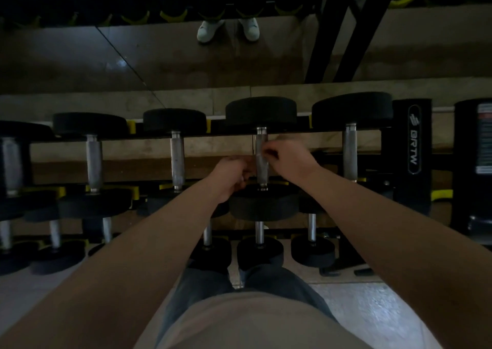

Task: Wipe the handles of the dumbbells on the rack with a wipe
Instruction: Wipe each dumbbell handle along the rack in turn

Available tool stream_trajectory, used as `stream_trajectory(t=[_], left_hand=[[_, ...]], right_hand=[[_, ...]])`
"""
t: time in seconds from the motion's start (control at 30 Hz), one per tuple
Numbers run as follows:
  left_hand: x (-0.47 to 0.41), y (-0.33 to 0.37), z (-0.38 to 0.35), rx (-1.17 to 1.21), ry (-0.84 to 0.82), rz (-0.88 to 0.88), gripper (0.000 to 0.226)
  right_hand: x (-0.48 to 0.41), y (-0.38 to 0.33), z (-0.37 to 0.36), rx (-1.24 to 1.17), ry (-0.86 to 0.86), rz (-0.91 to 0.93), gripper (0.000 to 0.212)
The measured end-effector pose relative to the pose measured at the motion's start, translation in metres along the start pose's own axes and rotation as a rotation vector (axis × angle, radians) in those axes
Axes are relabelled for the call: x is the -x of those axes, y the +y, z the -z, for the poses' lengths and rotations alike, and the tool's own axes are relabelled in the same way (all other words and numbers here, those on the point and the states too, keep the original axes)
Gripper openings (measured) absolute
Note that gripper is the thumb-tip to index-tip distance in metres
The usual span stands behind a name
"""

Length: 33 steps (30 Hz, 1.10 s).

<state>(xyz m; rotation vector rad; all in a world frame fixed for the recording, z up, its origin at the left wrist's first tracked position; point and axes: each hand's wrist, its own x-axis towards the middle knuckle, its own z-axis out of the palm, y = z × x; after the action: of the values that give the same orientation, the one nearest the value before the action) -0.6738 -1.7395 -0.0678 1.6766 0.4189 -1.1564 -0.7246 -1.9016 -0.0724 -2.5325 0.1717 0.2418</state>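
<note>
Black-headed dumbbells with steel handles lie across the top rail of the rack point(149, 135). Both my hands are at the handle point(262, 141) of the dumbbell in the middle. My left hand point(234, 174) has its fingers curled against the handle's left side. My right hand point(288, 157) pinches at the handle's right side. A pale wipe point(262, 162) seems wrapped around the handle between my fingers, though the dim, blurred picture hides its edges. Neighbouring handles are on the left point(177, 159) and on the right point(350, 151).
A lower row of smaller dumbbells point(259, 251) sits under the top row, close to my legs. A black rack upright point(412, 141) with a logo stands at the right. A mirror behind the rack reflects white shoes point(210, 30) and more dumbbells.
</note>
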Motion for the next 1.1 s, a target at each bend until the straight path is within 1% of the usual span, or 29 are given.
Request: stream_trajectory(t=[0.1, 0.13, 0.17, 0.2, 0.23, 0.27, 0.3, 0.37, 0.4, 0.47, 0.53, 0.57, 0.63, 0.67, 0.7, 0.73, 0.77, 0.83, 0.87, 0.9, 0.93, 0.97, 1.0, 1.03, 1.1], left_hand=[[-0.001, 0.002, -0.002, -0.004, -0.004, -0.003, 0.048], [-0.001, 0.003, -0.004, -0.014, 0.009, 0.003, 0.045], [0.0, 0.003, -0.005, -0.022, 0.023, 0.01, 0.043], [-0.001, 0.003, -0.006, -0.023, 0.028, 0.011, 0.043], [-0.003, 0.002, -0.006, -0.019, 0.017, 0.005, 0.047], [-0.005, 0.002, -0.006, -0.016, 0.0, 0.002, 0.051], [-0.006, 0.001, -0.005, -0.018, -0.01, 0.001, 0.056], [-0.009, 0.0, -0.004, -0.015, -0.01, -0.001, 0.057], [-0.009, 0.0, -0.003, 0.0, -0.004, -0.006, 0.055], [-0.006, -0.001, -0.001, 0.055, -0.006, -0.009, 0.056], [-0.007, -0.005, 0.003, 0.103, -0.027, -0.024, 0.06], [-0.009, -0.008, 0.004, 0.119, -0.025, -0.036, 0.06], [-0.01, -0.013, 0.006, 0.133, 0.007, -0.064, 0.056], [-0.01, -0.015, 0.006, 0.135, 0.024, -0.077, 0.052], [-0.011, -0.016, 0.006, 0.139, 0.04, -0.09, 0.046], [-0.011, -0.017, 0.006, 0.147, 0.051, -0.101, 0.038], [-0.01, -0.017, 0.007, 0.158, 0.057, -0.1, 0.031], [-0.01, -0.016, 0.009, 0.165, 0.064, -0.086, 0.017], [-0.01, -0.016, 0.011, 0.157, 0.068, -0.084, 0.016], [-0.012, -0.017, 0.012, 0.138, 0.073, -0.087, 0.02], [-0.012, -0.018, 0.014, 0.117, 0.079, -0.093, 0.025], [-0.013, -0.019, 0.015, 0.098, 0.087, -0.099, 0.027], [-0.013, -0.019, 0.016, 0.079, 0.091, -0.101, 0.028], [-0.013, -0.02, 0.016, 0.064, 0.088, -0.103, 0.026], [-0.011, -0.019, 0.014, -0.013, 0.092, -0.125, 0.019]], right_hand=[[0.016, 0.01, -0.002, 0.022, -0.313, 0.046, 0.021], [0.017, 0.014, -0.002, 0.016, -0.401, 0.041, 0.021], [0.017, 0.015, -0.001, -0.001, -0.449, 0.025, 0.019], [0.017, 0.016, -0.001, -0.032, -0.453, -0.006, 0.016], [0.015, 0.017, -0.002, -0.092, -0.418, -0.053, 0.013], [0.014, 0.018, -0.004, -0.181, -0.346, -0.13, 0.014], [0.009, 0.019, -0.006, -0.284, -0.237, -0.233, 0.014], [-0.006, 0.019, -0.009, -0.479, -0.012, -0.416, 0.009], [-0.015, 0.017, -0.009, -0.55, 0.053, -0.463, 0.006], [-0.028, 0.009, -0.005, -0.612, 0.098, -0.498, 0.007], [-0.027, 0.001, -0.003, -0.612, 0.051, -0.498, 0.015], [-0.021, 0.001, -0.005, -0.586, -0.024, -0.499, 0.019], [-0.004, 0.001, -0.007, -0.432, -0.28, -0.489, 0.026], [0.004, 0.001, -0.008, -0.365, -0.379, -0.469, 0.029], [0.008, 0.002, -0.011, -0.329, -0.419, -0.453, 0.029], [0.008, 0.002, -0.011, -0.337, -0.405, -0.459, 0.027], [0.003, 0.002, -0.01, -0.404, -0.34, -0.495, 0.025], [-0.01, 0.003, -0.009, -0.659, -0.122, -0.585, 0.021], [-0.016, 0.004, -0.007, -0.797, 0.0, -0.601, 0.02], [-0.022, 0.006, -0.007, -0.89, 0.09, -0.607, 0.02], [-0.025, 0.008, -0.008, -0.928, 0.135, -0.596, 0.02], [-0.023, 0.008, -0.009, -0.896, 0.126, -0.573, 0.019], [-0.019, 0.009, -0.012, -0.802, 0.068, -0.562, 0.017], [-0.014, 0.01, -0.016, -0.693, -0.022, -0.561, 0.015], [0.003, 0.011, -0.022, -0.457, -0.261, -0.527, 0.014]])
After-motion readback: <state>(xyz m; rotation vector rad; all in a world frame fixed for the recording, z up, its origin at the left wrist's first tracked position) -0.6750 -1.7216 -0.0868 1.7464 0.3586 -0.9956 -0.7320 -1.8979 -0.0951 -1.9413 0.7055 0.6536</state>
